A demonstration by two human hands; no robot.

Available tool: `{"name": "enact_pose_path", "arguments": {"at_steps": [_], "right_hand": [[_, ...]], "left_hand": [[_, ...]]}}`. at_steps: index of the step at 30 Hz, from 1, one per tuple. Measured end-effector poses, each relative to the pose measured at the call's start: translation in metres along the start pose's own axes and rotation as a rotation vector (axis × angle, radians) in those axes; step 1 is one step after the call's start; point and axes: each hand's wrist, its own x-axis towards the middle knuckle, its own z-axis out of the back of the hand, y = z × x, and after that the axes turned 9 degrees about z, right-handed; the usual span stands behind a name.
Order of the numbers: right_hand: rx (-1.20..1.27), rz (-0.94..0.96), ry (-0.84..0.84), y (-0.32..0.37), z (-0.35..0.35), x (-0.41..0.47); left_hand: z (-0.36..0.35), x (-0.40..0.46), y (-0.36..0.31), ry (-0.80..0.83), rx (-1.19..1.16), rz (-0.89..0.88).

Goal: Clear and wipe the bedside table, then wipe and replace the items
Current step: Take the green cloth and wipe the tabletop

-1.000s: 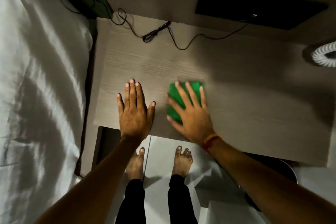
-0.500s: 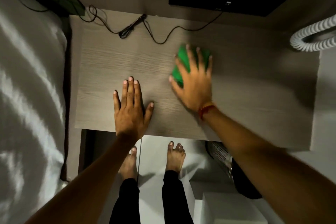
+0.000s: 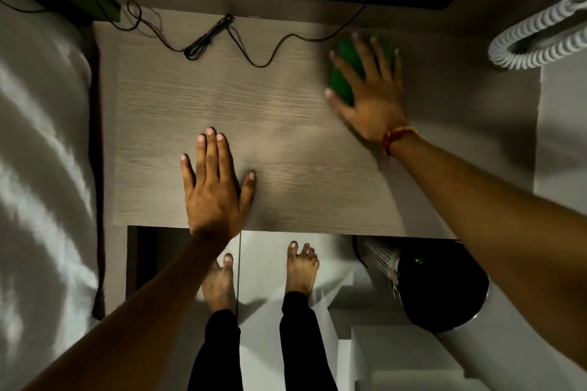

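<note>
Head view, wiping stage. Right hand [image 3: 370, 89]: fingers spread, palm pressed flat on the green cloth [image 3: 344, 73], pinning it to the tabletop rather than clasping it. Cloth position: far right part of the bedside table [image 3: 286, 143], near the back edge, just short of the black cable [image 3: 254, 47]. A second ago the cloth sat near the front edge at mid-table; half a second ago it lay midway back; the stroke has travelled away from the body and rightward. Motion blur on hand and cloth suggests the sweep is under way.

Left hand [image 3: 212, 187]: fingers extended together, flat on the wood at the near edge, holding nothing, in the same place throughout, apparently bracing.

Tabletop: bare except for the cable loop along the back. Items to be replaced: none seen on it.

Judgement: clearing appears done; the centre looks covered and the right rear is being reached. Left side, beside the white bedding [image 3: 44, 168], likely outstanding.
</note>
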Motion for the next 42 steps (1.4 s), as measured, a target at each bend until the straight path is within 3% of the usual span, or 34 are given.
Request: {"name": "enact_pose_path", "arguments": {"at_steps": [4,16,23,29,32,36,39,42], "right_hand": [[0.007,-0.156,-0.024,0.009,-0.001,0.000],[0.111,-0.188,0.003,0.149,-0.040,-0.163],[0.188,-0.002,0.095,0.217,-0.034,-0.136],[0.115,-0.154,0.038,0.249,0.012,-0.106],[0.328,-0.128,-0.097,0.283,0.054,-0.065],[0.785,-0.098,-0.259,0.348,0.104,0.000],[1.150,-0.102,-0.237,0.413,0.135,0.047],[1.323,-0.143,-0.209,0.479,0.156,0.087]], "left_hand": [[0.001,0.000,0.000,0.014,0.009,0.002],[0.012,0.001,0.007,0.010,-0.128,-0.031],[0.035,-0.007,0.048,0.106,-0.302,-0.143],[0.081,-0.011,0.090,0.108,-0.430,-0.064],[0.128,0.002,0.107,0.022,-0.572,-0.023],[0.202,0.040,0.145,-0.265,-0.678,-0.051],[0.252,0.071,0.197,-0.533,-0.559,0.031],[0.284,0.094,0.261,-0.580,-0.386,0.228]]}}
